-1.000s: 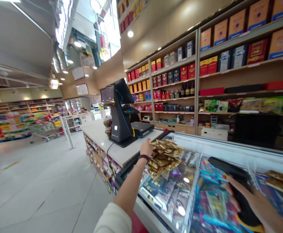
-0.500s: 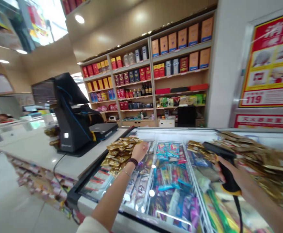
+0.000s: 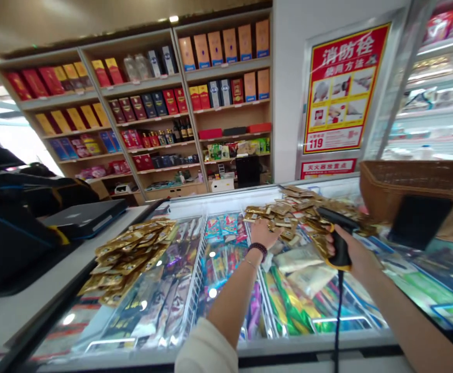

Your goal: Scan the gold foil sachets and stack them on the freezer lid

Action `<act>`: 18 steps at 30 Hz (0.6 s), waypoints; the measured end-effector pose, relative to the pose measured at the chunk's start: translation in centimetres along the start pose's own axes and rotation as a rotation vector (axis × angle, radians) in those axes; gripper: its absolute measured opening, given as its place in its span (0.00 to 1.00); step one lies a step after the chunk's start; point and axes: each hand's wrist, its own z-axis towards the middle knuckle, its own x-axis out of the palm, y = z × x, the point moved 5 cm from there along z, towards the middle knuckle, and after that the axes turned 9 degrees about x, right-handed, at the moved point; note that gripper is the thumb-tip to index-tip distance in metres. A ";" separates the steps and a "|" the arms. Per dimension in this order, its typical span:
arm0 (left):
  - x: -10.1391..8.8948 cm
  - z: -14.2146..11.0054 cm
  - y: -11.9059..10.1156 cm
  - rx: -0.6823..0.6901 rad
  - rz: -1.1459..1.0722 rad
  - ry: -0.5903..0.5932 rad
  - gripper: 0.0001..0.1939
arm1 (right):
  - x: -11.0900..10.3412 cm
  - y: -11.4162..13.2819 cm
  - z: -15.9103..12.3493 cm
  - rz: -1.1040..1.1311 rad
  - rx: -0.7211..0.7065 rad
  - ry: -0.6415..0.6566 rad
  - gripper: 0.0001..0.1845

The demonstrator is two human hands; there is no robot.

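Note:
My left hand lies open against the near edge of a heap of small gold foil sachets, its fingers touching them. My right hand is wrapped around the grip of a black-and-yellow corded barcode scanner, just beside the heap, and its black cord hangs straight down. A second heap of gold sachets lies further left on the glass of a chest freezer. Colourful packets show through the glass.
A woven wicker basket and a black flat slab are at the right. On the left, a white counter carries a black checkout terminal. Stocked wooden shelves and a red-and-yellow wall poster stand behind.
My view has swung right, bringing the basket and slab into sight. My left hand has moved from the left heap to the heap at the middle. The scanner remains in my right hand.

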 end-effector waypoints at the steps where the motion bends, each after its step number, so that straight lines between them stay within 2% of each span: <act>1: 0.9 0.2 -0.6 -0.034 0.037 0.010 0.25 | -0.1 -0.2 0.2 -0.005 0.000 -0.003 0.26; 4: 2.5 0.8 -1.5 -0.121 0.109 0.034 0.37 | -0.1 -0.5 0.7 -0.034 -0.012 -0.014 0.28; 6: 2.9 1.2 -1.5 -0.152 0.118 0.040 0.40 | -0.1 -0.6 0.8 -0.029 -0.009 -0.004 0.30; 10: 2.8 2.0 -0.5 -0.124 0.053 0.072 0.30 | -0.1 -0.7 0.8 -0.004 0.000 0.002 0.28; 12: 2.3 2.2 0.5 -0.103 0.004 0.077 0.27 | -0.2 -0.7 0.7 0.002 0.004 -0.003 0.27; 15: 0.4 2.1 2.4 -0.139 -0.017 0.052 0.30 | -0.3 -0.8 0.6 0.019 0.022 -0.010 0.25; 18: -1.5 1.6 4.1 -0.204 0.019 0.108 0.31 | -0.2 -0.9 0.5 0.031 0.031 -0.021 0.22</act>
